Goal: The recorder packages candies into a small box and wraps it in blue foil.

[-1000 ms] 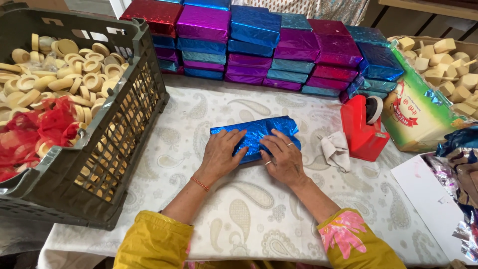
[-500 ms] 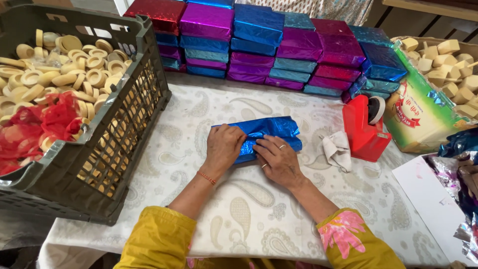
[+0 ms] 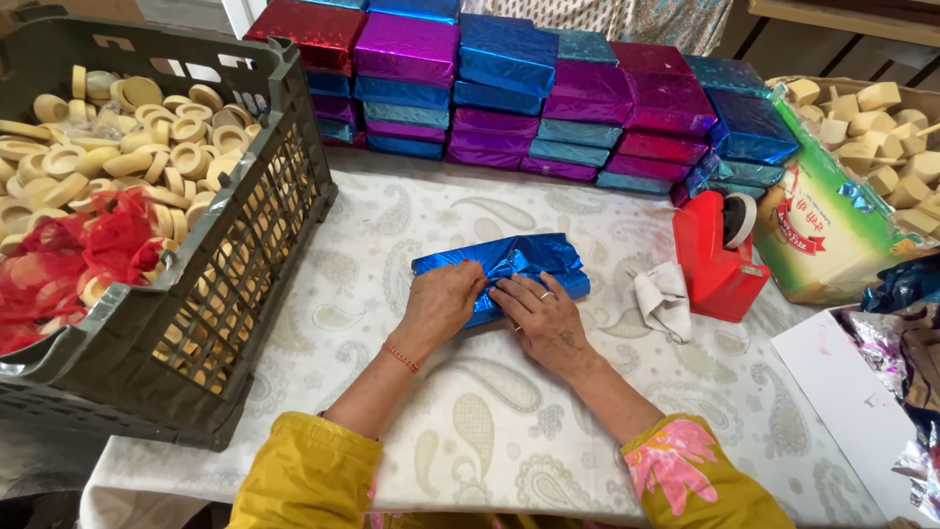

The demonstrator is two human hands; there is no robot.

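On the blue foil packet [image 3: 519,263], both hands have slid nearer together.

A table [image 3: 460,431] under a pale cloth with a faint paisley print filled most of the view, lit by soft, even daylight with no hard shadows. To the far left of the hands, the cloth's edge [image 3: 108,480] hung over the table corner, and a patch of dark grey floor [image 3: 39,470] showed beneath it. Beyond the hands, at the top left, stood a pale upright frame [image 3: 238,14]. At the top right, brown wooden boards and a light wooden ledge [image 3: 842,18] ran behind a strip of patterned fabric [image 3: 627,20].
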